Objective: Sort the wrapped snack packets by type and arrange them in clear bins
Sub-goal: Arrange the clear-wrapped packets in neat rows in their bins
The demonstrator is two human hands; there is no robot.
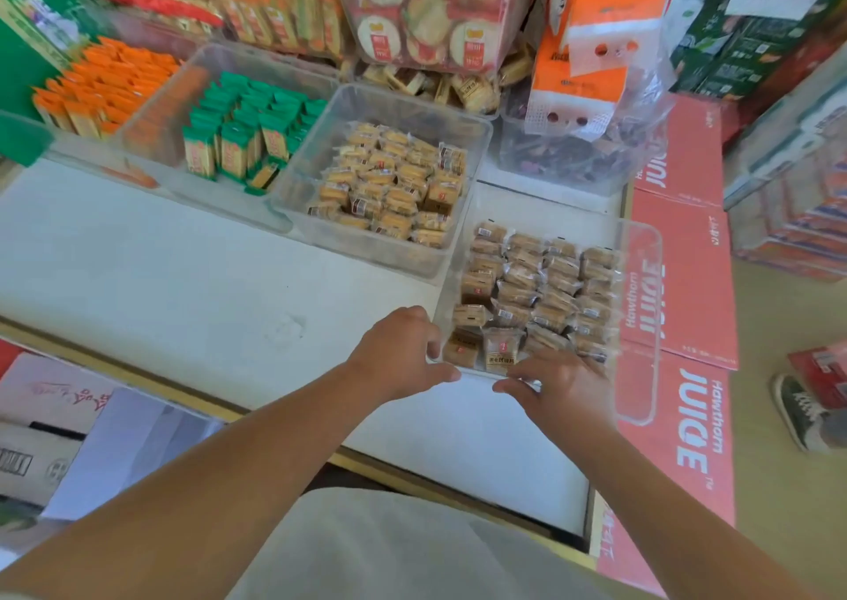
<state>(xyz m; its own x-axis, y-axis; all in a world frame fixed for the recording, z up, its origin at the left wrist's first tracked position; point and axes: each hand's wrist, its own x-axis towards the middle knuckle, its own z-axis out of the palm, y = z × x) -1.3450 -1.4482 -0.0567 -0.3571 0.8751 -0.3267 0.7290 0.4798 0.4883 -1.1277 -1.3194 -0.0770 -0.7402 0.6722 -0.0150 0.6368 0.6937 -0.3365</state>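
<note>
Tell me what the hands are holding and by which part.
Both hold the nearest clear bin by its near rim: the left hand grips the near left corner, and the right hand pinches the rim just to its right.

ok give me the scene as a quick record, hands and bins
left hand: grips near bin at its near-left corner
right hand: grips the same bin's near rim
near bin: on table, right end, filled with rows of brown packets
middle bin: yellow packets
further left: green packets, then orange packets
right of table: juice cartons
</note>
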